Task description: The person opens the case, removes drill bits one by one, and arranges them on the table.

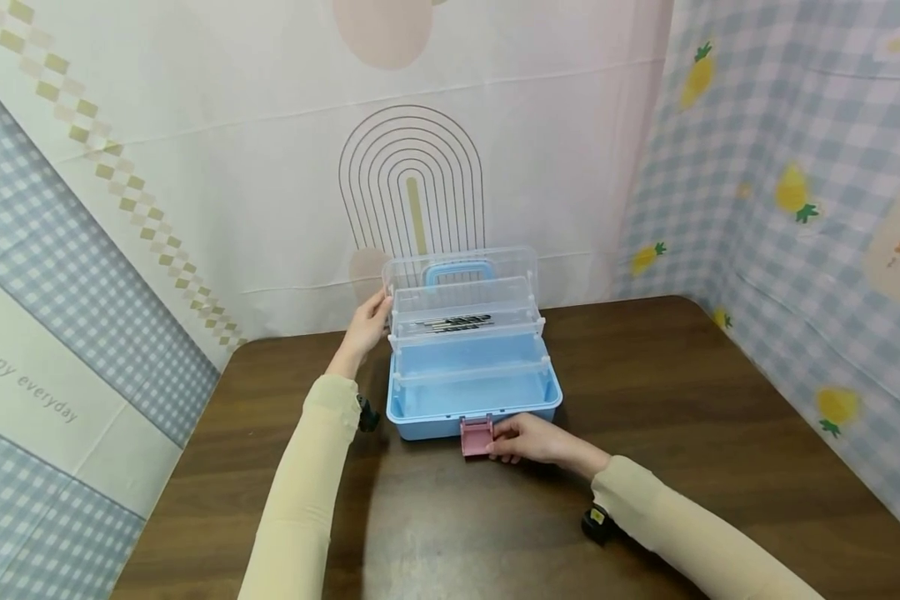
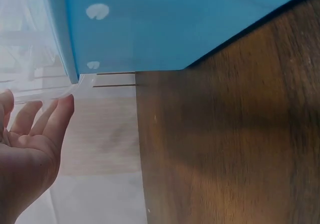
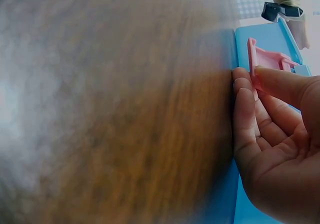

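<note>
A toolbox with a blue base point(image 1: 427, 428) stands with its clear lid point(image 1: 461, 260) raised at the back. Several dark drill bits point(image 1: 457, 323) lie in a clear upper tray point(image 1: 510, 321). At the lid's left side, my left hand point(image 1: 367, 325) holds the clear edge; in the left wrist view the fingers point(image 2: 59, 119) meet that edge from below. My right hand point(image 1: 536, 439) pinches the pink latch point(image 1: 476, 438) at the front of the base. The right wrist view shows the thumb point(image 3: 280, 83) on the latch's lower edge, with the fingers behind it.
The toolbox sits on a brown wooden table point(image 1: 645, 375). A pale patterned cloth point(image 1: 270, 167) hangs right behind it, and a checked cloth point(image 1: 795, 125) hangs along the right side. A light blue handle point(image 1: 461, 268) shows at the raised lid.
</note>
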Available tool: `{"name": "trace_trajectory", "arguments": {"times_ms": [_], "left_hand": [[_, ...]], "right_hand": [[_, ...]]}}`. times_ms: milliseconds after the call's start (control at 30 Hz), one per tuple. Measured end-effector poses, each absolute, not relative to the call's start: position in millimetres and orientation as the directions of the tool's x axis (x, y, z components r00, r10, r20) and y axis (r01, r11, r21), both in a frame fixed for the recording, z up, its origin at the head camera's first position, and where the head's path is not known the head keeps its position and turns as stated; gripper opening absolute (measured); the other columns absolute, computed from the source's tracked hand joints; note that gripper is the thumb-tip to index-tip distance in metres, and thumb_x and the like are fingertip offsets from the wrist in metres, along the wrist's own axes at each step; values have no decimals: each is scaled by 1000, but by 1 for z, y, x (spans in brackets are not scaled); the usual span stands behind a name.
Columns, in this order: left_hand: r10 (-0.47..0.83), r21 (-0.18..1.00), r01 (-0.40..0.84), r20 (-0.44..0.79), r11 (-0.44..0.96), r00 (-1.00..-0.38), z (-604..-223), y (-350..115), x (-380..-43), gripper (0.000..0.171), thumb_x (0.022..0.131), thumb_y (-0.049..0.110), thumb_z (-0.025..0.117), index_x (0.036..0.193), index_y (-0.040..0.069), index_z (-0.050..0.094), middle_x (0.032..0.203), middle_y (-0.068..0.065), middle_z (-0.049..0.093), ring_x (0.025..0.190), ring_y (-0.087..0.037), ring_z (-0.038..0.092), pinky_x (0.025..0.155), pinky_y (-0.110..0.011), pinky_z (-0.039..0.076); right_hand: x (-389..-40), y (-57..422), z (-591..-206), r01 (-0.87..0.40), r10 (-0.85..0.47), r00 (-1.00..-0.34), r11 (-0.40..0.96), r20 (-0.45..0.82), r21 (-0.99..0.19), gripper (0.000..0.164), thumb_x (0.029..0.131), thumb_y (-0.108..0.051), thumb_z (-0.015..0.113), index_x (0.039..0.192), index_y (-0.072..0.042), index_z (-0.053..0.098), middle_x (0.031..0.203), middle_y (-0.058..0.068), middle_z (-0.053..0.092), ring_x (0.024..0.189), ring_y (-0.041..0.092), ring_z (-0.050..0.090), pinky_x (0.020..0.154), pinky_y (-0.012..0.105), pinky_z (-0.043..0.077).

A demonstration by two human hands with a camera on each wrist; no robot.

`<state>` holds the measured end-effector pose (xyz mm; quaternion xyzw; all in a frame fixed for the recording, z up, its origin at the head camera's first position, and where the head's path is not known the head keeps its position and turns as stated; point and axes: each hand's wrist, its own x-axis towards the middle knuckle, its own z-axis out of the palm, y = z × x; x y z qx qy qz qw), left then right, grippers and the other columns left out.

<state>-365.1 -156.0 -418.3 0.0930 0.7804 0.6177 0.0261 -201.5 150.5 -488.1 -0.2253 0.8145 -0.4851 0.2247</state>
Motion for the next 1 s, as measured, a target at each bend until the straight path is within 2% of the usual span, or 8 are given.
{"name": "trace_trajectory", "arguments": {"times_ms": [167, 267, 467, 633, 733, 867, 1000], "left_hand": [[137, 968, 84, 53, 237, -989, -414, -156, -363, 53, 110, 31, 43, 160, 17, 31, 156, -20, 39, 133, -38, 50, 102, -49, 47], [111, 960, 93, 66, 263, -992, -427, -157, -372, 55, 109, 38, 44, 159, 21, 32, 159, -16, 37, 137, -35, 46, 103, -50, 46], [104, 940, 119, 90, 320, -991, -427, -154, -373, 52, 110, 35, 42, 159, 19, 34, 158, -16, 38, 135, -36, 47, 101, -49, 48], [91, 921, 130, 104, 368, -990, -427, -155, -373, 52, 110, 34, 42, 158, 17, 35, 161, -13, 33, 141, -35, 40, 104, -49, 45], [86, 922, 118, 92, 369, -992, -428, -156, -374, 51, 110, 33, 41, 158, 17, 35, 158, -16, 38, 131, -36, 50, 97, -48, 51], [71, 931, 74, 52, 358, -996, -428, -155, -373, 50, 110, 32, 41, 158, 19, 35, 148, -19, 50, 108, -32, 60, 81, -39, 56], [51, 944, 19, 3, 329, -999, -429, -151, -373, 49, 110, 32, 41, 158, 21, 36, 148, -16, 50, 106, -26, 60, 81, -34, 56]], "right_hand": [[-203, 148, -488, -147, -583, -799, 427, -147, -892, 18, 98, -14, 66, 90, 1, 71, 86, 7, 73, 73, 14, 61, 65, 31, 53], [-201, 148, -487, -146, -582, -801, 423, -144, -894, 18, 98, -14, 66, 90, 2, 71, 86, 8, 73, 73, 14, 61, 66, 31, 53], [-194, 148, -483, -167, -590, -798, 420, -128, -892, 20, 97, -15, 67, 88, 2, 71, 82, 8, 70, 71, 14, 56, 64, 29, 48], [-194, 149, -484, -171, -589, -797, 435, -136, -884, 21, 98, -16, 66, 86, 0, 71, 78, 4, 67, 68, 11, 53, 60, 25, 44], [-194, 150, -485, -166, -583, -799, 449, -147, -878, 21, 98, -17, 66, 86, -1, 72, 77, 2, 67, 66, 11, 51, 59, 24, 43], [-194, 151, -486, -164, -583, -799, 449, -149, -879, 20, 98, -17, 67, 86, -2, 72, 77, 2, 67, 67, 12, 51, 58, 24, 42], [-192, 152, -487, -159, -587, -795, 445, -153, -881, 20, 98, -17, 67, 86, -2, 72, 78, 3, 67, 67, 12, 51, 59, 24, 42]]}}
